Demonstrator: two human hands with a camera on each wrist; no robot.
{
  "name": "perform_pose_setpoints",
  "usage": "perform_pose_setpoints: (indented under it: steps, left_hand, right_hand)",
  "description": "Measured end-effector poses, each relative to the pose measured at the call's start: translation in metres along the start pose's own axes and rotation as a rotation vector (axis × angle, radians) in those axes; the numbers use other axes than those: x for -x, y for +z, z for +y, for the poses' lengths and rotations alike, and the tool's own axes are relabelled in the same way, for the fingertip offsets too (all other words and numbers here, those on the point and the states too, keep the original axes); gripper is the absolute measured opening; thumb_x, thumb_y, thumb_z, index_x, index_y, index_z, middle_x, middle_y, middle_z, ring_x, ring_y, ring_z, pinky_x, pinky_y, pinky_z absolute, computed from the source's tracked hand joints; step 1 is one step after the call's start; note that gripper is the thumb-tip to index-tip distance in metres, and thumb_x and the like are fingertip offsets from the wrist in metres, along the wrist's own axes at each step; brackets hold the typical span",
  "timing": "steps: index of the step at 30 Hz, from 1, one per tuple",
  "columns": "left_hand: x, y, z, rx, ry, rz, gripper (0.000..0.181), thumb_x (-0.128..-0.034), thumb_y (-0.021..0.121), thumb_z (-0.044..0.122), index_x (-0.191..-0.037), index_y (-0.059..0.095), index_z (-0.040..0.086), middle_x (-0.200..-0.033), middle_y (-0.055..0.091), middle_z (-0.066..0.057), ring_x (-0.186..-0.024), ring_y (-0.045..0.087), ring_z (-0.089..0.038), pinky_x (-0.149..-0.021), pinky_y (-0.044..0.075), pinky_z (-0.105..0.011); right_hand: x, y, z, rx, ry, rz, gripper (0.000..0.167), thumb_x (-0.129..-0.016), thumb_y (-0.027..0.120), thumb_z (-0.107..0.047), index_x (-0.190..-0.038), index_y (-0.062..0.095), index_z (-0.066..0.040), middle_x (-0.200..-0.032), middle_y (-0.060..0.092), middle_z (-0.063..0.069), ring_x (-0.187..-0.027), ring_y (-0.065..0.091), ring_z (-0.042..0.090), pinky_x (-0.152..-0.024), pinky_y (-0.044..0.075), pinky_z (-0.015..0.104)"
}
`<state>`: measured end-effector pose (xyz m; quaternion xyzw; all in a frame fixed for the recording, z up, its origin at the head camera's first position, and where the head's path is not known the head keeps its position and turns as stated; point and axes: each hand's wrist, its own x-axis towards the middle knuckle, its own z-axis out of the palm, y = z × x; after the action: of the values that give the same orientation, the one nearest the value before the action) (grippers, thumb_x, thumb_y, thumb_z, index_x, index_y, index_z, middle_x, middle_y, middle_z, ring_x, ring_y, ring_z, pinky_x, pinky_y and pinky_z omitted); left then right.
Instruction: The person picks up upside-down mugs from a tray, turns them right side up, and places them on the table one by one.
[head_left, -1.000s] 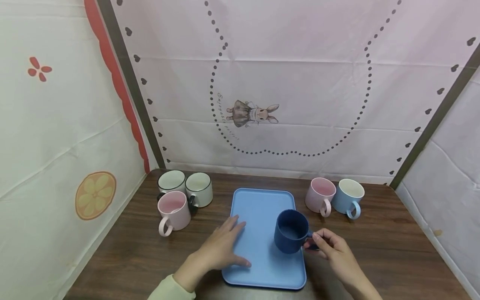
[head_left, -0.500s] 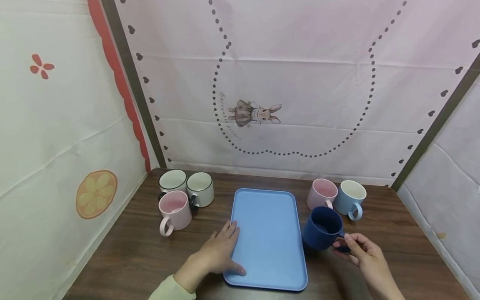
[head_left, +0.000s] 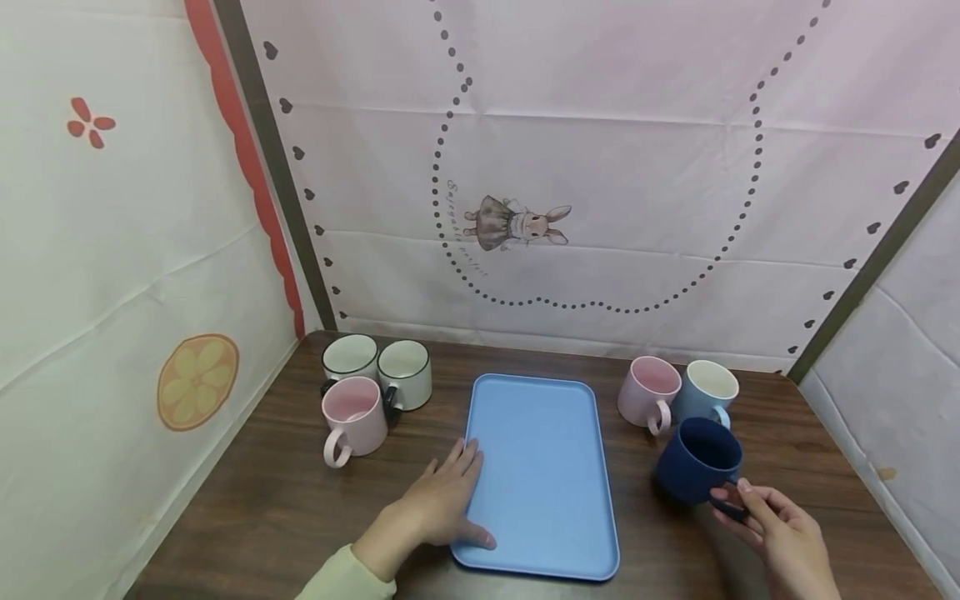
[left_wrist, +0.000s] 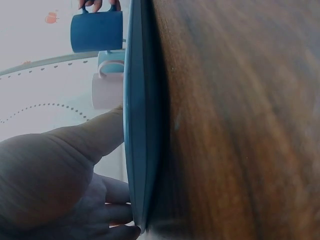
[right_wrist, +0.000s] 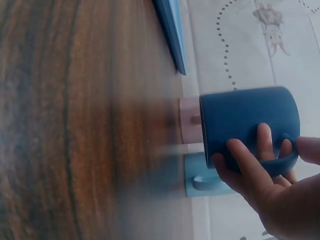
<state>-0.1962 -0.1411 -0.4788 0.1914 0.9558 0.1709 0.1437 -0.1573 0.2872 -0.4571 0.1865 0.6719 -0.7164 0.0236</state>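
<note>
By its handle, my right hand [head_left: 783, 529] grips a dark blue mug [head_left: 697, 462], to the right of the tray. In the right wrist view a gap shows between the mug [right_wrist: 245, 120] and the wooden table, so it is held above the surface. My left hand [head_left: 442, 500] lies on the left edge of the blue tray [head_left: 540, 475], fingers extended and thumb over the near left corner. Just beyond the dark blue mug stand a pink mug [head_left: 647, 392] and a light blue mug [head_left: 705, 392], the latter partly hidden behind it.
At the back left, two white mugs with dark rims, one nearer the tray [head_left: 407, 375] and one beside the wall [head_left: 348, 354], stand behind another pink mug [head_left: 356, 421]. Printed cloth walls [head_left: 600, 167] border the dark wooden table [head_left: 285, 508].
My right hand has carried the dark blue mug rightward from over the tray to beyond its right side. My left hand has settled lower onto the tray's left edge.
</note>
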Motion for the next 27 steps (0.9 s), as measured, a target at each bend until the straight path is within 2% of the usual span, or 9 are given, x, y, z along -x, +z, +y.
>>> perform_pose_setpoints:
  steps: [3, 9, 13, 17, 27]
  left_hand:
    - [0.0, 0.0, -0.001, 0.003, -0.003, -0.003, 0.123, -0.0715, 0.086, 0.062, -0.16, 0.03, -0.002, -0.172, 0.019, -0.02, -0.161, 0.013, -0.04, -0.123, 0.023, -0.069]
    - [0.001, 0.0, 0.0, 0.005, 0.001, -0.003, 0.123, -0.0716, 0.086, 0.063, -0.16, 0.03, -0.002, -0.172, 0.018, -0.02, -0.161, 0.013, -0.039, -0.123, 0.023, -0.069]
    - [0.003, -0.002, 0.002, 0.003, 0.007, 0.003, 0.124, -0.0712, 0.086, 0.063, -0.16, 0.029, -0.002, -0.172, 0.018, -0.02, -0.161, 0.013, -0.04, -0.123, 0.023, -0.069]
    - [0.004, -0.004, 0.004, 0.003, 0.004, 0.0, 0.124, -0.0712, 0.086, 0.062, -0.16, 0.029, -0.003, -0.172, 0.018, -0.02, -0.161, 0.013, -0.04, -0.123, 0.023, -0.069]
    - [0.003, -0.003, 0.003, 0.005, 0.001, -0.011, 0.123, -0.0714, 0.086, 0.062, -0.16, 0.03, -0.002, -0.172, 0.018, -0.02, -0.161, 0.013, -0.04, -0.123, 0.023, -0.069]
  right_hand:
    - [-0.002, 0.0, 0.0, -0.015, 0.003, 0.015, 0.025, -0.106, 0.057, -0.03, -0.104, 0.064, -0.006, -0.093, 0.079, -0.008, -0.094, 0.076, 0.008, -0.089, 0.063, 0.034]
    - [-0.009, 0.004, 0.0, 0.041, 0.033, 0.054, 0.029, -0.108, 0.053, -0.031, -0.116, 0.061, -0.004, -0.096, 0.079, -0.007, -0.097, 0.075, 0.005, -0.093, 0.062, 0.037]
    - [-0.014, 0.006, 0.002, 0.041, 0.02, 0.064, 0.029, -0.108, 0.054, -0.031, -0.111, 0.064, -0.003, -0.098, 0.078, -0.008, -0.099, 0.075, 0.005, -0.093, 0.062, 0.037]
    - [-0.018, 0.007, 0.004, 0.048, -0.003, 0.042, 0.03, -0.106, 0.057, -0.033, -0.106, 0.064, -0.004, -0.098, 0.079, -0.01, -0.098, 0.074, 0.002, -0.093, 0.062, 0.035]
    - [-0.026, 0.017, 0.006, 0.047, 0.008, 0.052, 0.03, -0.108, 0.054, -0.032, -0.113, 0.06, -0.003, -0.098, 0.078, -0.011, -0.098, 0.074, 0.001, -0.093, 0.061, 0.033]
